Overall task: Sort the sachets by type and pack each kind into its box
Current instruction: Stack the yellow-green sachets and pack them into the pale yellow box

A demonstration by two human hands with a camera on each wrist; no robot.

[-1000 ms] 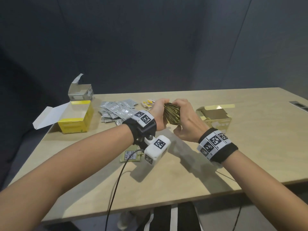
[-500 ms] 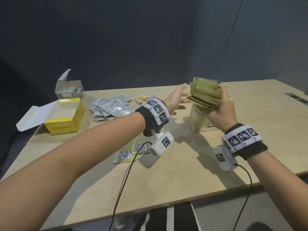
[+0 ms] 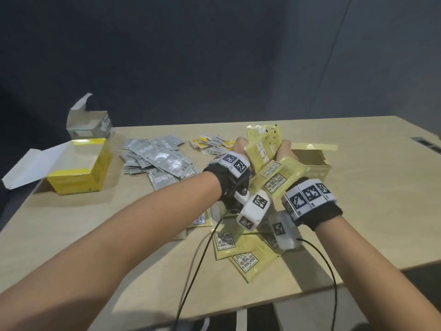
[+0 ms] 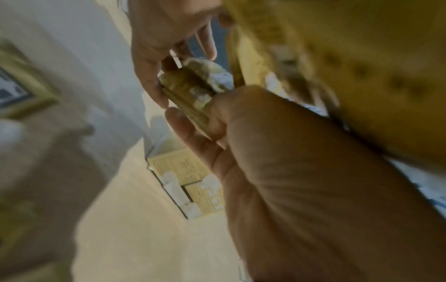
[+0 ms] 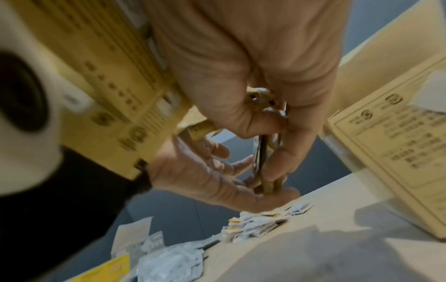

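My right hand (image 3: 285,151) grips a fanned stack of pale yellow sachets (image 3: 263,144) above the table. My left hand (image 3: 238,149) lies against the stack's left side, palm open and fingers spread (image 5: 217,177). Several sachets (image 3: 276,180) hang loose below the stack, between my wrists. More pale yellow sachets (image 3: 245,256) lie scattered on the table under them. The open pale yellow box (image 3: 317,168) stands just behind my right hand. The left wrist view is blurred; it shows the stack's edge (image 4: 190,91) between both hands.
At the left stands an open bright yellow box (image 3: 78,177), with an open grey box (image 3: 88,127) behind it. A heap of silver sachets (image 3: 162,161) and a small pile of white-and-yellow sachets (image 3: 210,144) lie beyond my left hand. The table's front edge (image 3: 310,292) is near.
The stack has come down from its raised place over the pale yellow box. My left hand has closed in on it. Several sachets have slipped out and lie on the table.
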